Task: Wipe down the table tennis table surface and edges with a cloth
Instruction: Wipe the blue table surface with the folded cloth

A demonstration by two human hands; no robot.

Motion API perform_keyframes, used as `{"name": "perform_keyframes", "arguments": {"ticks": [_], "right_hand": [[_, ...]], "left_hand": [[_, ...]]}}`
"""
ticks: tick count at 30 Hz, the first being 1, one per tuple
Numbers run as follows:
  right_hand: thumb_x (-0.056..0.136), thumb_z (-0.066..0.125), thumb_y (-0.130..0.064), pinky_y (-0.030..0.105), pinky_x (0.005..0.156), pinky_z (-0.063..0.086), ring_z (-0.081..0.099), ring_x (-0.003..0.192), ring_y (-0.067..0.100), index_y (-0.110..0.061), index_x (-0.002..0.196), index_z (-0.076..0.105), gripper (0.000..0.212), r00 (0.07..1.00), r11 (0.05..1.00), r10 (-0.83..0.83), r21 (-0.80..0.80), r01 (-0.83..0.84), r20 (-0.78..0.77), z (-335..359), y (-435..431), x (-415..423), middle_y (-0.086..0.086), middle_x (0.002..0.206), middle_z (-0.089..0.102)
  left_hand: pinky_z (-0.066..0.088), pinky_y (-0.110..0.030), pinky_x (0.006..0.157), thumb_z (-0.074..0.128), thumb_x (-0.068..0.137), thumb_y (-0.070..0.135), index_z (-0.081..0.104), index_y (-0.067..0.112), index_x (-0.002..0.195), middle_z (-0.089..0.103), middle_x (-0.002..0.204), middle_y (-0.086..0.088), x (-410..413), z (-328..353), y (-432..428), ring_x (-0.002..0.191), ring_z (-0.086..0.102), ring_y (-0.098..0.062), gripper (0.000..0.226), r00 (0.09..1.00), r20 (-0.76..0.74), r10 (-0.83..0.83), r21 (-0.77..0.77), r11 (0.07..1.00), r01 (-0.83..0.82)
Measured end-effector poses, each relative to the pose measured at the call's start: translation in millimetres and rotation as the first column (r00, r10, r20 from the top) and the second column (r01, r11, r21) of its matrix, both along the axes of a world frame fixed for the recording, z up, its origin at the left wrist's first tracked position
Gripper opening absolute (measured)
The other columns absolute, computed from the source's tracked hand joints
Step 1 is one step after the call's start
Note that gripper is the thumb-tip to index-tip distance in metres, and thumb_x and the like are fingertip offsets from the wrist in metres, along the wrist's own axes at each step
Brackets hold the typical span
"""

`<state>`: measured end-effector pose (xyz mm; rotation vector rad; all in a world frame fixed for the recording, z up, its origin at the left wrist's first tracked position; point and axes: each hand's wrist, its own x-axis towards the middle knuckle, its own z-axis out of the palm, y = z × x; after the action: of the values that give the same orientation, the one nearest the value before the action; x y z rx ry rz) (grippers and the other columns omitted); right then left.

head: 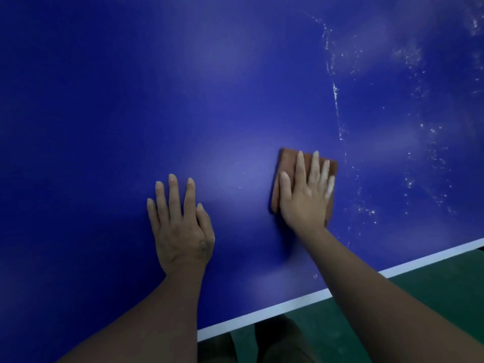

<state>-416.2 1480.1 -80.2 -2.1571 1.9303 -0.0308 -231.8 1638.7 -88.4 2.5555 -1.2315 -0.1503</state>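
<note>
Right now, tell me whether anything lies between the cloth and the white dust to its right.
Nothing visible does. The right hand presses the cloth flat on the table, and the dust begins just right of it with only bare blue surface between. The left hand rests flat on the other side.

Green floor (432, 297) fills the lower right corner. Against it, low down near the middle, the person's legs (277, 341) show dim and brownish in shadow, too blurred for detail.

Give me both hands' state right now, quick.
Left hand: open, flat on the blue table surface, holding nothing.
Right hand: open, straight fingers pressing the brown cloth onto the table.
</note>
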Motion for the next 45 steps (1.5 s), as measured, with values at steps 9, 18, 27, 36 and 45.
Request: {"name": "perform_keyframes", "arguments": {"ticks": [9,18,27,36,45], "right_hand": [[0.112,0.036,-0.057,0.055,0.134,0.005,0.008,0.167,0.031,-0.029,0.169,0.032,0.064,0.923,0.915,0.383,-0.151,-0.375,0.03,-11.3,3.4,73.4,0.006,0.179,0.017],[0.111,0.042,-0.058,0.061,0.131,0.017,0.009,0.167,0.03,-0.03,0.169,0.033,0.064,0.725,0.722,0.688,-0.135,-0.679,0.032,-14.6,113.7,-68.6,0.002,0.18,0.015],[0.11,0.034,-0.063,0.059,0.132,-0.002,0.003,0.167,0.026,-0.036,0.17,0.025,0.067,0.877,0.876,0.481,-0.05,-0.48,0.011,-2.9,18.8,-52.5,-0.001,0.18,0.011],[0.112,0.037,-0.058,0.061,0.133,0.004,0.007,0.167,0.029,-0.03,0.169,0.032,0.064,0.928,0.92,0.37,-0.16,-0.359,0.045,-17.6,98.4,-139.4,0.002,0.18,0.015],[0.112,0.034,-0.059,0.062,0.133,0.005,0.01,0.167,0.032,-0.027,0.167,0.036,0.064,0.931,0.92,0.363,-0.148,-0.362,-0.017,-14.9,121.4,-168.6,0.006,0.179,0.019]], "left_hand": [[0.007,-0.054,0.138,0.029,0.117,0.031,0.04,0.016,0.167,0.023,0.18,-0.009,-0.3,-1.7,0.6,0.17,0.009,-0.031,0.053,1.0,0.014,0.003,-0.014,1.0,-0.003],[0.013,-0.056,0.137,0.032,0.117,0.03,0.04,0.012,0.166,0.027,0.179,-0.013,-11.0,-1.9,8.3,0.169,0.014,-0.033,0.053,0.999,0.041,-0.006,-0.008,1.0,0.007],[0.006,-0.052,0.138,0.032,0.115,0.037,0.03,0.02,0.172,0.017,0.182,-0.009,-103.7,0.8,60.1,0.17,0.008,-0.031,0.059,0.989,0.026,0.149,0.021,0.989,-0.149],[0.01,-0.053,0.137,0.041,0.112,0.036,0.04,0.021,0.168,0.026,0.18,-0.009,-106.3,-7.1,62.9,0.169,0.016,-0.031,0.058,0.982,0.069,0.174,-0.051,0.984,-0.17],[0.01,-0.052,0.138,0.04,0.113,0.036,0.042,0.02,0.168,0.025,0.18,-0.008,-107.6,-5.2,62.5,0.169,0.015,-0.03,0.057,0.98,0.067,0.186,-0.056,0.982,-0.183]]}}
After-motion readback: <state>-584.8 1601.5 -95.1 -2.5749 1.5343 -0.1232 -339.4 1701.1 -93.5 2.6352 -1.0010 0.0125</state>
